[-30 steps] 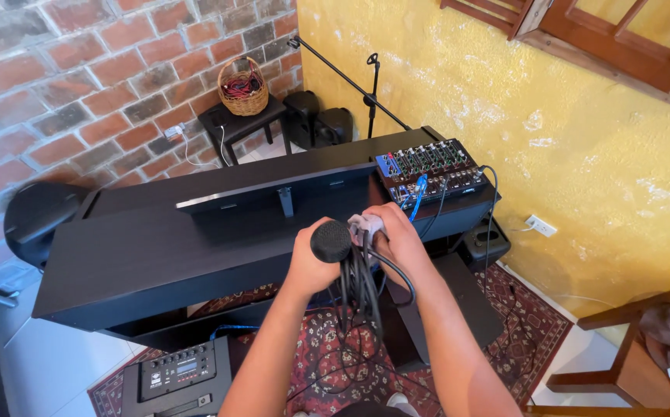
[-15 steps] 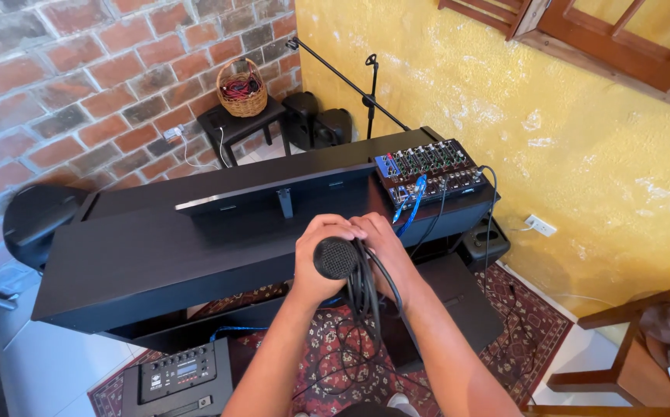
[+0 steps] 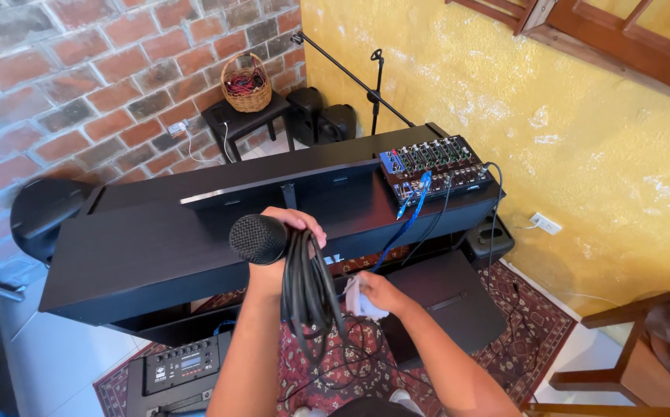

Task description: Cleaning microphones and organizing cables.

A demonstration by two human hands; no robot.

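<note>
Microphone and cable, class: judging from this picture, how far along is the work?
Done: the black cable hangs gathered in loops. In hand: the left hand grips the microphone with the loops; the right hand holds a pale cloth at the cable. Left: a loose length trails over the rug.

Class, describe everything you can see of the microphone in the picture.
The microphone is black, with a rounded mesh grille head that looks like metal. It is held up over the closed dark piano, head pointing left toward the camera. The left hand wraps its body, hiding it, together with a hanging coil of black cable.
</note>
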